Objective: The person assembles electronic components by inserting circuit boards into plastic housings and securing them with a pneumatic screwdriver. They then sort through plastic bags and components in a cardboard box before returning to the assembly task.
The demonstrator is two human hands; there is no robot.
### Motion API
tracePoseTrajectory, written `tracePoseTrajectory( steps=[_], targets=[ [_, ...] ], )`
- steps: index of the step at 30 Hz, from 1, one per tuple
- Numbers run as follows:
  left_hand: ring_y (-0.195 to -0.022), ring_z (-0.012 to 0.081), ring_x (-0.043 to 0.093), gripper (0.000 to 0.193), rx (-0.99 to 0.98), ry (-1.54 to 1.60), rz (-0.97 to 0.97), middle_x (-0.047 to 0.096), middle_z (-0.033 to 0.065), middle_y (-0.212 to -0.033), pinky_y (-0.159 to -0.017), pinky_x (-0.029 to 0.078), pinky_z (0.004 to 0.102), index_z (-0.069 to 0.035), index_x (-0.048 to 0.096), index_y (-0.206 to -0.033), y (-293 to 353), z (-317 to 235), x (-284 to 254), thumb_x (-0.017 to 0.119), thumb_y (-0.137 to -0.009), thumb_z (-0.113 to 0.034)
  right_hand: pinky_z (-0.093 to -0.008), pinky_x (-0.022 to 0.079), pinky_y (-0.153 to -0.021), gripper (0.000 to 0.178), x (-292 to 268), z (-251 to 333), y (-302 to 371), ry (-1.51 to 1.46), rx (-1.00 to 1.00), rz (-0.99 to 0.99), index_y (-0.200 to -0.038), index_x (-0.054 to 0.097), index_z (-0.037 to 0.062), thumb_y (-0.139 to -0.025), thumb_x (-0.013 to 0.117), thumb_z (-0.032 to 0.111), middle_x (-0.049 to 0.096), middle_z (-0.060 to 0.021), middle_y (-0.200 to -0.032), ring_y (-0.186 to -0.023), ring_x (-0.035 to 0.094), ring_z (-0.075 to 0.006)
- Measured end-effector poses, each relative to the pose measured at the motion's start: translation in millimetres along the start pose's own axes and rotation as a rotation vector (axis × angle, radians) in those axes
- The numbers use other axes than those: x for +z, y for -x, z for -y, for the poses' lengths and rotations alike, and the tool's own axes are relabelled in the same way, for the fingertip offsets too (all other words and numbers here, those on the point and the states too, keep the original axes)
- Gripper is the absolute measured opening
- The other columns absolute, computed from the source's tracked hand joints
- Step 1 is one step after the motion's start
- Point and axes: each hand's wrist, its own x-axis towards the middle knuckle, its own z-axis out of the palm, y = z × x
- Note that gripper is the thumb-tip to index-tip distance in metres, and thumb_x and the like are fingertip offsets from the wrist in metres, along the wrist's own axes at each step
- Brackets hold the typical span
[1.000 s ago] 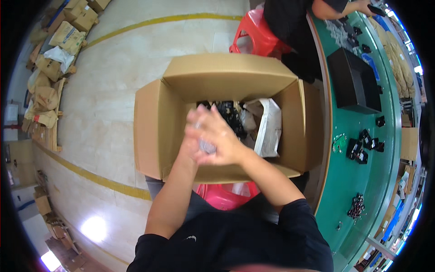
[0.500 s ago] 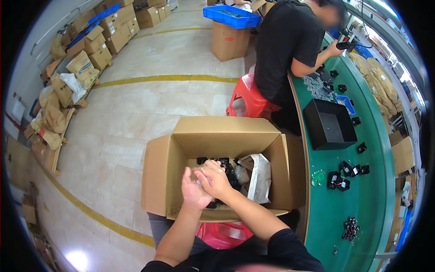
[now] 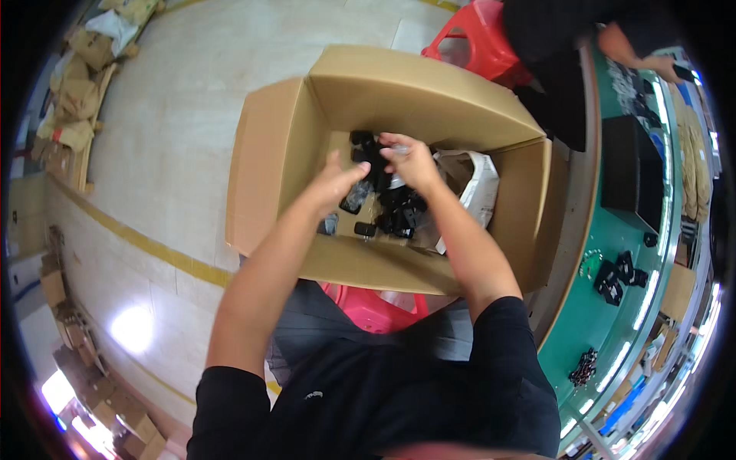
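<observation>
Cardboard, plain brown and matte, is forming the open box (image 3: pixel 284 146) sitting on the person's lap, flaps spread outward. Inside, glossy black plastic parts (image 3: pixel 391 207) are lying in a heap beside a crumpled white plastic bag (image 3: pixel 479 188). The left hand (image 3: pixel 336 178) is hovering open, fingers spread, above the parts; the right hand (image 3: pixel 412 159) is pinching a small clear packet (image 3: pixel 392 151). Half a second ago both hands were meeting together lower in the box; now they are reaching deeper and apart. More black parts are lying on the green table (image 3: pixel 613 322) at right, near a red stool (image 3: pixel 475 42).
</observation>
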Motion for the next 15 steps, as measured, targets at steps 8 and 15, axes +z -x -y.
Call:
tracePoseTrajectory(
  steps=[8,15],
  targets=[
    [-0.118,0.0378,0.064,0.033,-0.021,-0.832,0.004,0.067,0.0194,-0.128,-0.102,0.05,0.0454,-0.003,0.071,-0.12,-78,46,-14,0.059,-0.093,-0.02,-0.0443,0.057,-0.073,0.03,48,-84,-13,1.282,-0.138,0.414,-0.104,0.073,0.0159,-0.086,0.074,0.04,0.074,-0.013,-0.087,-0.087,0.073,-0.0326],
    [-0.121,0.0352,0.064,0.028,-0.168,-1.144,0.14,0.067,0.0165,-0.129,-0.099,0.053,0.0455,-0.005,0.071,-0.118,-96,120,-21,0.054,-0.096,-0.009,-0.0405,0.058,-0.071,0.02,77,-153,-39,1.454,-0.483,0.559,-0.104,0.074,0.014,-0.088,0.062,0.02,0.073,-0.0124,-0.093,-0.087,0.074,-0.0281]
  ],
)
